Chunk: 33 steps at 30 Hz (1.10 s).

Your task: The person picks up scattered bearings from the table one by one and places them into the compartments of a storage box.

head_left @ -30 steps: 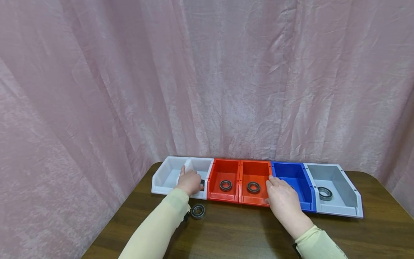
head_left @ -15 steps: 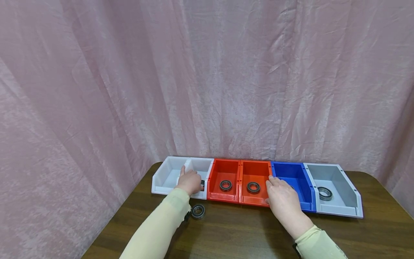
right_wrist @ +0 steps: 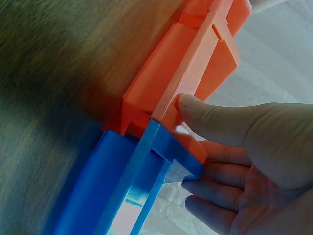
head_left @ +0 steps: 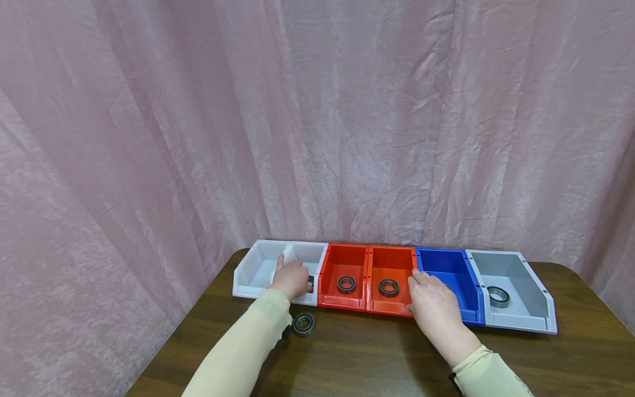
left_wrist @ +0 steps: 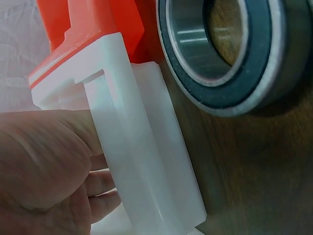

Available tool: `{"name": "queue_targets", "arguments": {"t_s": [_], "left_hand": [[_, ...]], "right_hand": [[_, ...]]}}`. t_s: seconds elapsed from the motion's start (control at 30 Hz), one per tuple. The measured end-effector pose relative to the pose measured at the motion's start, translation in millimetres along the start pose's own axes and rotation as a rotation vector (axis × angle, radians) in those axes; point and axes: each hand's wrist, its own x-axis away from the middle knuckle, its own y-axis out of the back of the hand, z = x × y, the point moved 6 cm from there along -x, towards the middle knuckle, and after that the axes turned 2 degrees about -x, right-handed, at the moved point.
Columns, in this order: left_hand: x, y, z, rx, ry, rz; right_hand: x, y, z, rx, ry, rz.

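My left hand (head_left: 290, 280) reaches into the right white bin (head_left: 311, 251), index finger stretched along the divider. Beside it shows part of a ball bearing (head_left: 311, 281); contact cannot be made out. In the left wrist view the front lip (left_wrist: 129, 142) covers the thumb's end and some fingertips. A loose ball bearing (head_left: 303, 324) lies on the table near the left wrist. My right hand (head_left: 435, 306) rests over the wall between the right red bin (head_left: 392, 259) and the blue bin (head_left: 444, 262). Its thumb (right_wrist: 215, 120) touches the red bin's front edge, fingers extended below.
Six bins stand side by side, backed by a pink curtain (head_left: 347, 121). Single bearings lie in the left red bin (head_left: 346, 253), the right red bin and the grey bin (head_left: 501, 264). The leftmost white bin (head_left: 258, 270) adjoins the left hand. Brown tabletop (head_left: 367, 353) stretches in front.
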Motion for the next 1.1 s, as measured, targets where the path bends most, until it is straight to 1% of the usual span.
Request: {"name": "queue_targets", "arguments": {"t_s": [0.13, 0.27, 0.4, 0.53, 0.7, 0.83, 1.1], "left_hand": [[-1.0, 0.1, 2.6, 0.029, -0.010, -0.028], [3.4, 6.2, 3.9, 0.055, -0.046, -0.070], [9.8, 11.6, 5.0, 0.081, -0.070, -0.084], [13.9, 14.8, 6.7, 0.113, -0.070, -0.089], [16.6, 17.7, 8.7, 0.133, -0.069, -0.115], [21.5, 21.5, 9.2, 0.151, -0.067, -0.140], [39.6, 34.0, 6.9, 0.145, -0.095, -0.241]], "right_hand": [[-0.7, 1, 0, 0.000, 0.003, -0.008], [-1.0, 1, 1, 0.000, 0.003, -0.011], [-1.3, 1, 0, 0.000, 0.003, -0.016], [-1.2, 0, 0, -0.002, 0.004, -0.022], [-0.5, 0, -1, -0.003, 0.001, -0.015], [-0.2, 0, 0, -0.006, -0.003, -0.001], [0.2, 0, 0, -0.001, -0.006, 0.001]]}}
